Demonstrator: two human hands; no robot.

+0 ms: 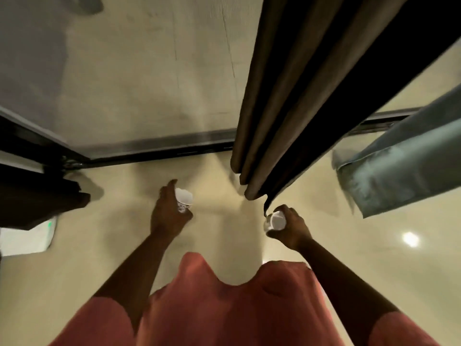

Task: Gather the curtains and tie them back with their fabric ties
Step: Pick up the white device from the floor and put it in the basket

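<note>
Brown curtain (287,103) above right hand (290,227), touching

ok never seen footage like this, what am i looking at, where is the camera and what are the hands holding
There is no machine here: a person is wearing a wide-angle camera on the head, so the one picture looks forward and down past the reddish shirt to the pale floor. The wide lens bends straight lines, which is why things lean.

The left hand holds a small white cup with a printed pattern. The right hand holds another white cup, its open mouth facing the camera.

Just beyond the right hand hangs a dark brown curtain in loose folds; its lower corner ends right by that cup. Behind it a door track runs across the floor. At the right edge is pale blue-grey fabric; I cannot tell what it belongs to. No fabric tie is visible, and the curtain is not tied back yet.
</note>
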